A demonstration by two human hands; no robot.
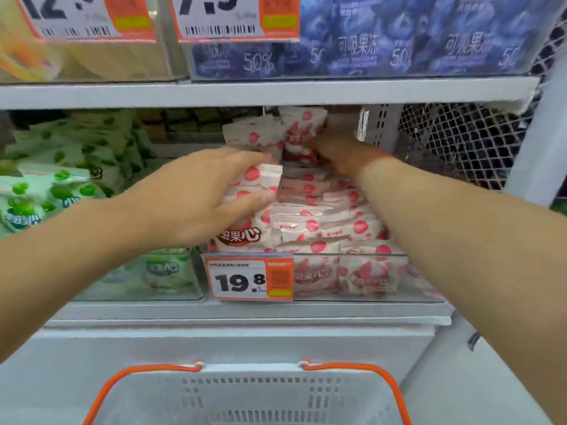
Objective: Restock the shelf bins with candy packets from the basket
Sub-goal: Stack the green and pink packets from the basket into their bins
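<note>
Shelf (264, 95): we face the middle tier, where clear bins sit side by side under a row of blue pouches.
Strawberry bin (365, 294): we judge it nearly full; red-and-white candy packets (331, 225) are heaped above its front wall, behind the 19.8 price tag (249, 279).
Green bin (138, 280): on the left it holds green-and-white packets, stacked high as well.
Basket (245, 394): it stands below us, orange-handled; the part we see holds no packets, so little seems left to move.
Left hand (196, 194): our fingers curl round a small stack of strawberry packets at the heap's left edge, thumb beneath.
Right hand (340, 151): it reaches deep to the back packets; motion blur hides the fingers, so we cannot tell their state.
Remaining: seating this stack and tidying the pile, in our judgement.
</note>
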